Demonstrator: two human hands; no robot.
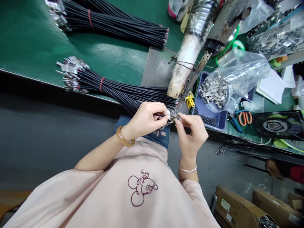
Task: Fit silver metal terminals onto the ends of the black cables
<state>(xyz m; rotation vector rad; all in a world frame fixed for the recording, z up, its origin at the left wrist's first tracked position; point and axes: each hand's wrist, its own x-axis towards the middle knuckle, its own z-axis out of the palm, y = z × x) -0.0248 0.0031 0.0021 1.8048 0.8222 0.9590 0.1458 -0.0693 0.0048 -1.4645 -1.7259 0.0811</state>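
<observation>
My left hand [149, 118], with a tan bangle at its wrist, pinches a black cable near its end. Thumb and forefinger of my right hand [192, 129] are closed on a small silver metal connector piece [175, 117] at that cable's tip. Whether the two parts are joined cannot be made out. Just beyond my hands, a bundle of black cables [133, 91] tied with a red band lies along the bench edge, metal connectors at its left end. More metal connectors [160, 133] show below my left hand, over my lap.
Another banded cable bundle [118, 23] lies farther back on the green bench [30, 41]. A plastic-wrapped tool [187, 57] slants down near my hands. To the right are yellow snips [190, 100], a blue tray [220, 123] with a bag of metal parts, and orange-handled pliers [245, 118].
</observation>
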